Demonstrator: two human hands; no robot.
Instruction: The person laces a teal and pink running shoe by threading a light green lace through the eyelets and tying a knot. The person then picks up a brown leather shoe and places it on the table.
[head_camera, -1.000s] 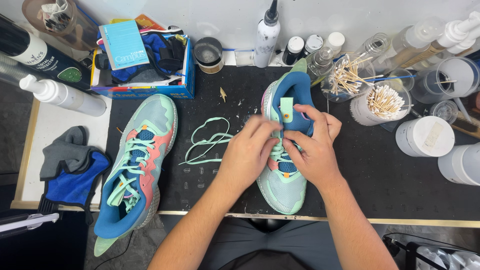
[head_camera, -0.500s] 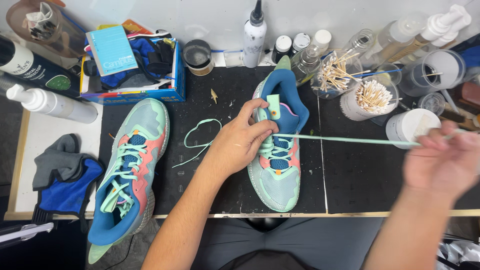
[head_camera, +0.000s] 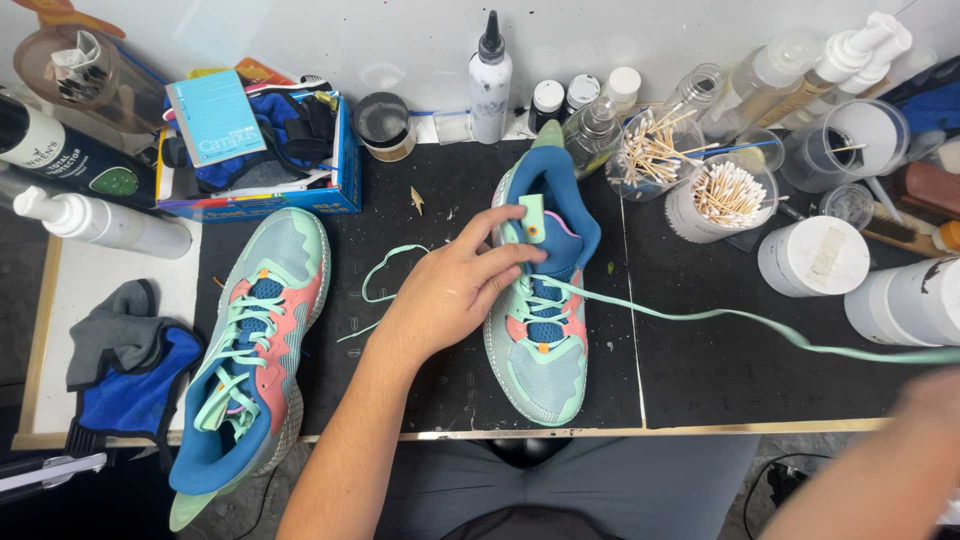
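Observation:
A mint, blue and coral sneaker (head_camera: 545, 370) lies on the black mat (head_camera: 700, 380), toe toward me. My left hand (head_camera: 455, 285) rests on its left side, fingers pressing the tongue and upper eyelets. A mint lace (head_camera: 760, 322) runs taut from the eyelets out to the right edge. There my right hand (head_camera: 935, 395), blurred and partly cut off, grips it. The lace's other end (head_camera: 385, 265) loops loosely on the mat left of my left hand. A matching laced sneaker (head_camera: 255, 360) lies at the left, overhanging the front edge.
A blue box (head_camera: 250, 195) with a notebook and cloths stands at the back left. Bottles (head_camera: 490, 75), jars of cotton swabs (head_camera: 725, 195) and white tubs (head_camera: 810, 255) crowd the back and right. A grey and blue cloth (head_camera: 125, 360) and a spray bottle (head_camera: 100, 220) lie far left.
My right hand left the sneaker and pulled the mint lace far out to the right, drawing it taut. My left hand stayed on the sneaker's tongue.

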